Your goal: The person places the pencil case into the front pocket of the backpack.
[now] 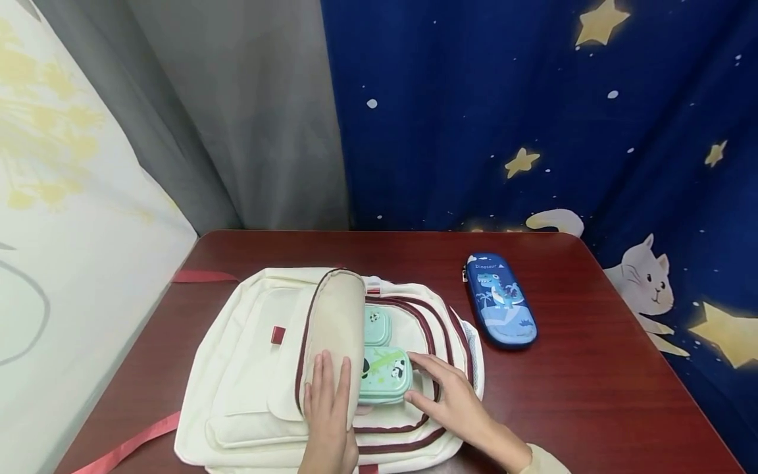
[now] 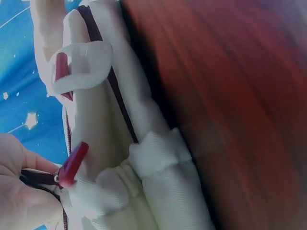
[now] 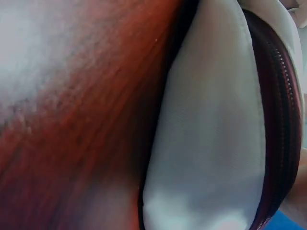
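A cream backpack [image 1: 249, 368] with dark red zips lies on the table, its front pocket unzipped. My left hand [image 1: 326, 401] presses straight fingers against the beige lining of the folded-back pocket flap [image 1: 340, 299]. In the left wrist view, that palm [image 2: 24, 191] is beside a red zip pull [image 2: 73, 163]. My right hand [image 1: 453, 401] grips the right end of a green panda-print box [image 1: 387, 375], thumb and fingers at its corners. The box's left end is hidden under the flap. A smaller green box [image 1: 377, 326] is just behind it, partly covered.
A blue dinosaur pencil case [image 1: 502, 299] lies on the dark red table [image 1: 592, 395], right of the backpack. Red straps [image 1: 136, 441] trail off the backpack's left side. Curtains [image 1: 444, 131] hang behind the table. The right wrist view mostly shows the backpack's side [image 3: 211, 120] and tabletop.
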{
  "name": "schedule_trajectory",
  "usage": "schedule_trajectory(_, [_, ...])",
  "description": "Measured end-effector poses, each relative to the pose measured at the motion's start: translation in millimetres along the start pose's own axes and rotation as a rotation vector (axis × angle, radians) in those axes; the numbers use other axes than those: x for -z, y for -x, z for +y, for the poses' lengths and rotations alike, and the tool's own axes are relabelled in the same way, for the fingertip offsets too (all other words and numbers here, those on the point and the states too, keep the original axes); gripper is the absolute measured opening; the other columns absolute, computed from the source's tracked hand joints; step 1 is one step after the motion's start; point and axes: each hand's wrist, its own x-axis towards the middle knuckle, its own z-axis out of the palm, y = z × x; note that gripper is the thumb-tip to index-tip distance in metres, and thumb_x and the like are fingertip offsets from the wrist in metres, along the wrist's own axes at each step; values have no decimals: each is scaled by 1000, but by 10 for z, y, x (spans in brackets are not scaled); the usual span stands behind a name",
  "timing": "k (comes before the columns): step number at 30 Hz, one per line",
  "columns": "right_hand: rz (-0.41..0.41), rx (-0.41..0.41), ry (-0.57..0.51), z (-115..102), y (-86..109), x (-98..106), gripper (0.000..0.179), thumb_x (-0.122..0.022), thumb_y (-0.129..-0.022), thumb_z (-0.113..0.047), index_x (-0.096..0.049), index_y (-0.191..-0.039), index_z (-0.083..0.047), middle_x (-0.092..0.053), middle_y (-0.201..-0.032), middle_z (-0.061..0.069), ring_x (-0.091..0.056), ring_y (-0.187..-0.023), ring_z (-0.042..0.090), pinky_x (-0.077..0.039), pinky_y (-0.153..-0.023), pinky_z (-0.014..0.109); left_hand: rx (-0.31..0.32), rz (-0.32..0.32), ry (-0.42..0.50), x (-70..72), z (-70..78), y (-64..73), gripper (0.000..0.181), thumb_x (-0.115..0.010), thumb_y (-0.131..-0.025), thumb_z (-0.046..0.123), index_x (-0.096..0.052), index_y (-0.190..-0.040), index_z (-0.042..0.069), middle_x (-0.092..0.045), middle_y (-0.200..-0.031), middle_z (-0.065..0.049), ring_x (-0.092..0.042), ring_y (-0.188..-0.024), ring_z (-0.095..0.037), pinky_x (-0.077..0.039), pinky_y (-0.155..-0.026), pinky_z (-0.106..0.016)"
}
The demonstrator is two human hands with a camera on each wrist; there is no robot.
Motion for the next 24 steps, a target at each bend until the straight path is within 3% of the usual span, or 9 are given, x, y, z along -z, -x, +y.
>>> schedule_trajectory(2, [-11,-42,-74,-4,-20,-21,54,-76,-77,-20,-56,-125,-6,-62,-116,2,-62,-100,17,-48,-84,32,-8,-4,25,11,-5,-7,89,-37,-48,-13,-35,-137,-10,-22,-143,-34,-9,-138,-36,5,-105,-38])
schedule_trajectory(6, [-29,-91,-154,-14,-80,-86,55,-78,-75,-23,-58,-123,-4,-64,-112,2,-63,-98,16,-48,-83,30,-8,-19,58,36,-4,-26,93,-37,-44,-15,-35,-137,-10,-23,-144,-32,-11,-138,-36,6,-105,-36])
schedule_trajectory(16, [-21,15,-36,-41,-118,-212,58,-77,-75,-23,-57,-124,1,-64,-112,3,-64,-88,20,-51,-76,33,11,-12,79,95,-3,-29,96,-39,-42,-14,-34,-138,-9,-23,-145,-31,-11,-138,-36,6,-106,-37])
schedule_trajectory(20, [-99,0,62,-62,-134,-99,58,-73,-80,-30,-55,-128,-2,-62,-117,3,-62,-97,17,-48,-83,34,58,-28,50,89,30,-39,96,-42,-47,-13,-31,-141,-6,-20,-146,-30,-6,-136,-44,6,-106,-45])
schedule_trajectory(24, [-160,-39,131,-52,-185,146,53,-67,-85,-29,-53,-130,-5,-57,-126,5,-56,-110,16,-44,-91,38,143,-50,-31,116,95,-57,87,-54,-61,0,-27,-144,-2,-16,-148,-28,1,-135,-47,4,-104,-54])
